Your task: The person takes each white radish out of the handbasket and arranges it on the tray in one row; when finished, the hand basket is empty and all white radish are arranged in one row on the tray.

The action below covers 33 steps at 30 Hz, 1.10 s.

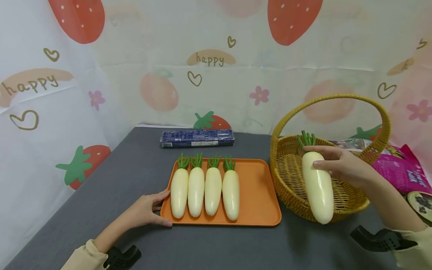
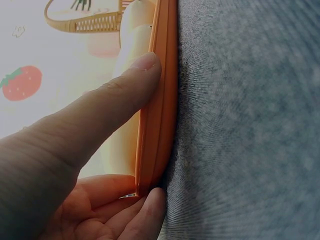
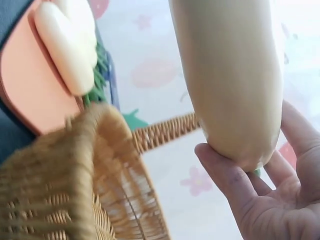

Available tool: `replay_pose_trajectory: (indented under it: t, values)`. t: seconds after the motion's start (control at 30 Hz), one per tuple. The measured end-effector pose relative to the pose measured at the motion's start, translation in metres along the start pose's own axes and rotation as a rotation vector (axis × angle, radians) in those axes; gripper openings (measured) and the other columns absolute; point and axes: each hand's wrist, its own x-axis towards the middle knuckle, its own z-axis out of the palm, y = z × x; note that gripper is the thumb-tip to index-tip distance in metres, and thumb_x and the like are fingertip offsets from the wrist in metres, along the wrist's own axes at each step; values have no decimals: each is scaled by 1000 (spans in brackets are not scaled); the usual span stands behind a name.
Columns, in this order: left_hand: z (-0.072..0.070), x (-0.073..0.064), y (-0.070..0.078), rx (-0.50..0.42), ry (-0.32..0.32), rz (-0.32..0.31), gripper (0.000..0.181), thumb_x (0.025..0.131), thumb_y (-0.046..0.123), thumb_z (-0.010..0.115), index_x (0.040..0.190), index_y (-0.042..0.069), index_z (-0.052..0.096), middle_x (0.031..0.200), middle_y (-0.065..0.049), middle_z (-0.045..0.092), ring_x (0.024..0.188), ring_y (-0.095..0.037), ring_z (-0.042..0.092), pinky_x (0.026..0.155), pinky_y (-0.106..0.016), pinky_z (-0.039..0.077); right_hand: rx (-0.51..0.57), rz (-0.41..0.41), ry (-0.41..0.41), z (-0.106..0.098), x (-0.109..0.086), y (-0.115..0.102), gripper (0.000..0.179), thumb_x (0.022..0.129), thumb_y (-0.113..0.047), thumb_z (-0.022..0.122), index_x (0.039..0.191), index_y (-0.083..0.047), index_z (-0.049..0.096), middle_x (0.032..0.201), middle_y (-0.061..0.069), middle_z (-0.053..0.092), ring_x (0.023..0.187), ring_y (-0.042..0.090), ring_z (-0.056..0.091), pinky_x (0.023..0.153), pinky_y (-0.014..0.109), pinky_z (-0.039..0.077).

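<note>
My right hand (image 1: pixel 341 165) grips a white radish (image 1: pixel 317 187) near its green leafy top, holding it up over the wicker basket (image 1: pixel 287 195). In the right wrist view the radish (image 3: pixel 230 75) shows close up, thumb and fingers around its top end. Four would be a count, so several more white radishes (image 1: pixel 213 191) lie side by side on the orange tray (image 1: pixel 258 195), leaves toward the back. At the tray's front left corner my left hand (image 1: pixel 143 212) holds on, thumb along the front wall (image 2: pixel 160 110) and fingers around the left side.
A dark blue wrapped package (image 1: pixel 197 138) lies behind the tray. To the right of the basket are a pink bag (image 1: pixel 399 170) and a round can (image 1: pixel 422 204). The basket's tall handle (image 1: pixel 332 96) arches over it. A printed cloth (image 1: pixel 216 90) hangs behind the grey tabletop (image 1: pixel 209 247).
</note>
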Motion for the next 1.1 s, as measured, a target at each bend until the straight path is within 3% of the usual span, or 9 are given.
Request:
replay_pose_trajectory:
  t: [0.33, 0.67, 1.1]
  values:
    - [0, 1, -2, 6, -1, -4, 96, 68, 36, 77, 135, -11, 28, 136, -29, 26, 117, -36, 39, 83, -32, 47, -6, -24, -86, 36, 2, -3, 38, 91, -1, 49, 123, -20, 57, 113, 10, 52, 87, 24, 57, 70, 40, 52]
    - [-1, 1, -1, 16, 11, 9, 96, 67, 36, 78, 134, -12, 29, 135, -30, 27, 118, -37, 38, 82, -31, 47, -24, 36, -55, 63, 23, 5, 48, 88, -6, 56, 133, -1, 42, 123, 20, 42, 95, 29, 54, 73, 42, 50]
    - [0, 3, -5, -3, 18, 13, 95, 66, 36, 78, 134, -11, 30, 135, -29, 27, 117, -37, 39, 81, -31, 48, -37, 51, 17, 99, 64, 28, 47, 83, -13, 65, 123, 4, 46, 107, 20, 51, 87, 30, 54, 68, 40, 51]
